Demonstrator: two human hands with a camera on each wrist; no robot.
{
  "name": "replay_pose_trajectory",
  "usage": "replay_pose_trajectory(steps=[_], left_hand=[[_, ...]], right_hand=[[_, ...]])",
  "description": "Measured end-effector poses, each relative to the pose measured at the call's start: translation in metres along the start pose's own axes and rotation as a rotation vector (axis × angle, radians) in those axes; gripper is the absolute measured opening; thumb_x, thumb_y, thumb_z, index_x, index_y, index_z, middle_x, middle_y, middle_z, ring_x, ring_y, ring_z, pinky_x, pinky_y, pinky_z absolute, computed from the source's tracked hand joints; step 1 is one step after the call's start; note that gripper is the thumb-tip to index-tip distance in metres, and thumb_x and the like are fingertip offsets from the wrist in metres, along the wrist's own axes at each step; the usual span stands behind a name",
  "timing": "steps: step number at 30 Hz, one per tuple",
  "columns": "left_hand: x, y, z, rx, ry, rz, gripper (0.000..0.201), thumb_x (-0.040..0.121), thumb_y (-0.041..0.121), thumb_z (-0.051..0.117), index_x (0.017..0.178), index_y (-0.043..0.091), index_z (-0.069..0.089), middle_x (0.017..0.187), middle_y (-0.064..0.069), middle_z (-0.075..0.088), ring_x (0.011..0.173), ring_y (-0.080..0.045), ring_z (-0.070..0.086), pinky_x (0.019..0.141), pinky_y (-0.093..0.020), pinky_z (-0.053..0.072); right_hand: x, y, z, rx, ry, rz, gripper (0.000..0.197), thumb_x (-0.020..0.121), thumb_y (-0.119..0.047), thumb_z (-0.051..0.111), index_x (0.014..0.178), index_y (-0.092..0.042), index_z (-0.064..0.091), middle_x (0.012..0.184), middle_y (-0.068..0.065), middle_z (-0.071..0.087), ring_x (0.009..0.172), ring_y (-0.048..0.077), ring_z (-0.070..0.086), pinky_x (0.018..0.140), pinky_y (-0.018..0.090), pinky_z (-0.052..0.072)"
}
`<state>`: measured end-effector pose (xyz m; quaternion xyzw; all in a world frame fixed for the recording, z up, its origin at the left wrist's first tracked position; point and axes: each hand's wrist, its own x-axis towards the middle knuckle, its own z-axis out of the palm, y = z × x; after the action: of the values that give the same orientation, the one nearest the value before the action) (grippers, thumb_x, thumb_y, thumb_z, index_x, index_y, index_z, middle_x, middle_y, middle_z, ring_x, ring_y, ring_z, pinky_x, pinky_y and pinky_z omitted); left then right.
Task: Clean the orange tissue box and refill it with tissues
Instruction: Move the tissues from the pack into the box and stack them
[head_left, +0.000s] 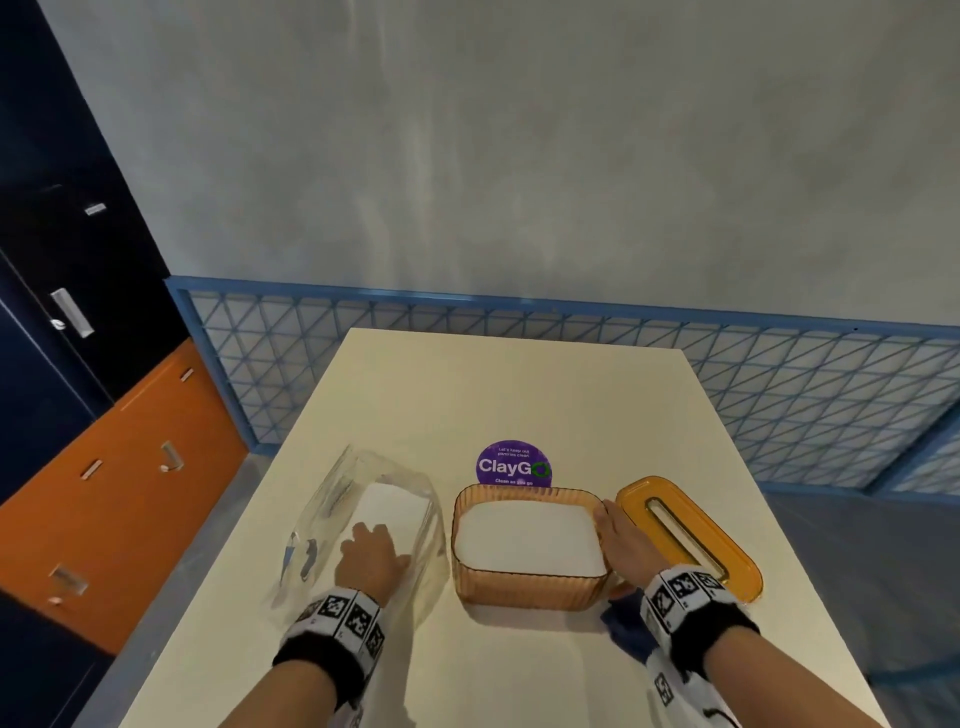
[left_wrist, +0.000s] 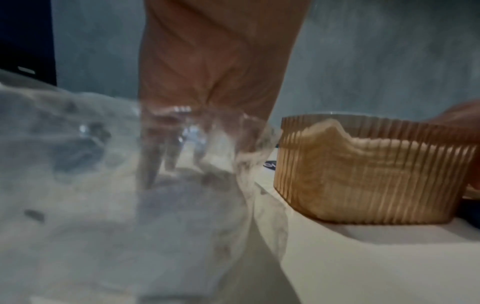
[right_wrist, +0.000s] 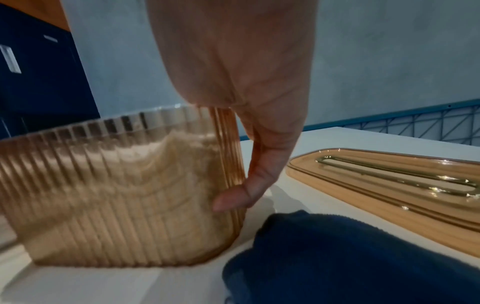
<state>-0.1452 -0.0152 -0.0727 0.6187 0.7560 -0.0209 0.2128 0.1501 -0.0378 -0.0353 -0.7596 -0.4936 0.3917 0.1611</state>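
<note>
The orange ribbed tissue box (head_left: 524, 597) (left_wrist: 363, 181) (right_wrist: 116, 195) stands lidless mid-table, holding a white tissue stack (head_left: 527, 540). My right hand (head_left: 605, 519) (right_wrist: 259, 144) grips its right wall, thumb pressed on the outside. The orange slotted lid (head_left: 685, 535) (right_wrist: 389, 185) lies flat just right of the box. Left of the box lies a clear plastic bag (head_left: 332, 499) (left_wrist: 78, 164) with more white tissues (head_left: 389, 501) in it. My left hand (head_left: 371, 532) (left_wrist: 207, 61) rests on that stack with straight fingers, which the left wrist view shows through the plastic.
A dark blue cloth (head_left: 623, 623) (right_wrist: 337, 257) lies by my right wrist near the box's front right corner. A purple round sticker (head_left: 514, 465) sits behind the box on the cream table (head_left: 519, 389). A blue mesh fence (head_left: 779, 374) runs beyond the far edge.
</note>
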Motion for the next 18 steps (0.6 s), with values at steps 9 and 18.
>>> replay_pose_trajectory(steps=[9, 18], left_hand=[[0.01, 0.016, 0.017, 0.012, 0.049, -0.113, 0.031, 0.095, 0.026, 0.046, 0.12, 0.008, 0.049, 0.128, -0.012, 0.043, 0.121, -0.032, 0.044, 0.097, -0.041, 0.045], [0.021, 0.007, 0.022, 0.056, 0.033, -0.043, 0.031, 0.092, 0.015, 0.039, 0.115, 0.006, 0.057, 0.122, -0.016, 0.052, 0.112, -0.033, 0.052, 0.086, -0.039, 0.049]], right_hand=[[-0.003, -0.003, 0.007, -0.04, 0.117, 0.017, 0.045, 0.103, -0.031, 0.02, 0.118, -0.003, 0.052, 0.111, 0.016, 0.057, 0.105, 0.026, 0.053, 0.095, 0.029, 0.036], [-0.001, 0.0, 0.009, 0.06, 0.061, 0.066, 0.048, 0.101, -0.04, 0.018, 0.125, -0.011, 0.047, 0.121, 0.015, 0.057, 0.11, 0.031, 0.057, 0.095, 0.047, 0.048]])
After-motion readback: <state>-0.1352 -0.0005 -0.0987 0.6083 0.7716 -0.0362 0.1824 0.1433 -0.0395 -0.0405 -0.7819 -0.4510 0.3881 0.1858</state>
